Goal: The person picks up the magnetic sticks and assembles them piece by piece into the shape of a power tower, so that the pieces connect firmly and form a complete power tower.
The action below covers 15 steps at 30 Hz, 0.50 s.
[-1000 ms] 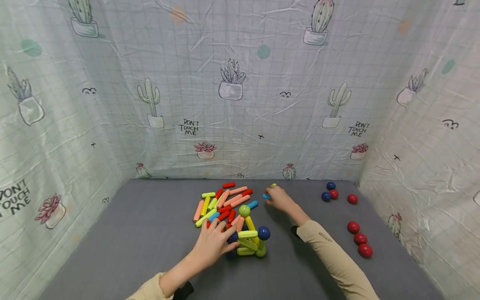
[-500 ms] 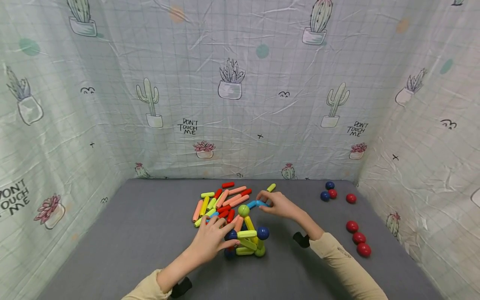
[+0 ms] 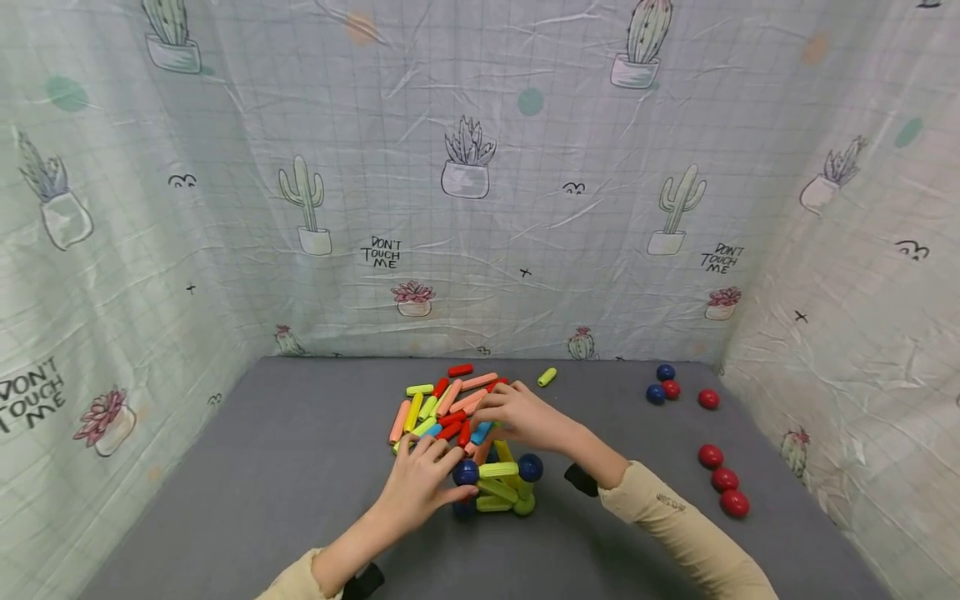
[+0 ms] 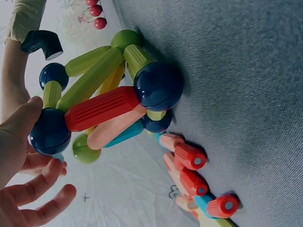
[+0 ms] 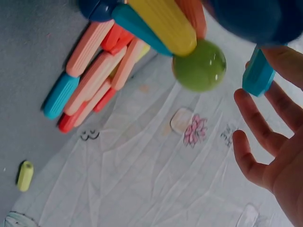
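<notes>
A frame of magnetic sticks and balls stands before me; a lime stick [image 3: 498, 470] joins two navy balls along its near top edge. My left hand [image 3: 423, 479] grips its upper left navy ball [image 4: 50, 132], thumb on one side and fingertips round the other. Below that ball, a red stick [image 4: 102, 109] links it to another navy ball [image 4: 158, 86]. My right hand [image 3: 528, 417] is over the back of the frame, pinching a blue stick [image 5: 258, 73] between thumb and fingers. Near it is the frame's green ball [image 5: 199, 65], which the right hand hides in the head view.
Behind the frame lies a pile of loose sticks, among them a yellow stick [image 3: 413, 412] and a salmon stick [image 3: 399, 422]. A single lime stick [image 3: 547, 377] lies farther back. Several red balls, such as one red ball [image 3: 734, 503], and two blue balls [image 3: 656, 394] sit at the right.
My right hand has brought the blue stick from the back right, leftward and nearer, to the frame. My left hand keeps its grip on the frame and has barely moved.
</notes>
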Available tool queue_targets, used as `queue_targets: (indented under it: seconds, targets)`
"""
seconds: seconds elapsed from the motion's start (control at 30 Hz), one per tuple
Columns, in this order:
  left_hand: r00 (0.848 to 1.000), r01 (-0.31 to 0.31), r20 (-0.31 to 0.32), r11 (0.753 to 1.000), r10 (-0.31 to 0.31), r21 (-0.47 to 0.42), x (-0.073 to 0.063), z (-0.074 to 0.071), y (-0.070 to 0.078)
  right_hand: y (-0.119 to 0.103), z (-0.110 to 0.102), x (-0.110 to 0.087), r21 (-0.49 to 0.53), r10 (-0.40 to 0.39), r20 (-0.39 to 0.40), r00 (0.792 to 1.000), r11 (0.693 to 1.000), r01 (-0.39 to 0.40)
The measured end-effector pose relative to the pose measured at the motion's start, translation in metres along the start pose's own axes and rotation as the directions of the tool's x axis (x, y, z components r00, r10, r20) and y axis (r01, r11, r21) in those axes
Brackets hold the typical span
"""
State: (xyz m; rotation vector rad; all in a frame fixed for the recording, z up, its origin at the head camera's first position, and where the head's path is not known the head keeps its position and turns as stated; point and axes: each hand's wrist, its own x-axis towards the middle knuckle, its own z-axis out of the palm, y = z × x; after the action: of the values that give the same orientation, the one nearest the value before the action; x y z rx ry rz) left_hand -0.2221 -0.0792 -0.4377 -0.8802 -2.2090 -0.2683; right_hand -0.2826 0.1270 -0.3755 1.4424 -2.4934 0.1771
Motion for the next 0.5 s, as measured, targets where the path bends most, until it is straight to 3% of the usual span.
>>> queue_targets:
  seconds: [0.2,0.3,0.5]
  targets:
    - [1.0,-0.02,-0.023,1.0,0.019,-0.019,0.001,0.003,-0.001,-0.004,0.006,0.005,0.017,-0.069,0.067,0.995,0.998,0.068]
    - [1.0,-0.018,-0.004,0.999,0.018,-0.027,0.001,0.004,-0.001,-0.003,0.008,0.006,0.026,-0.069,0.077,0.995,0.997,0.067]
    - [0.995,0.019,0.103,0.994,-0.008,-0.106,0.002,0.002,-0.001,0.009,0.008,0.002,0.081,0.089,0.093,0.992,0.992,-0.096]
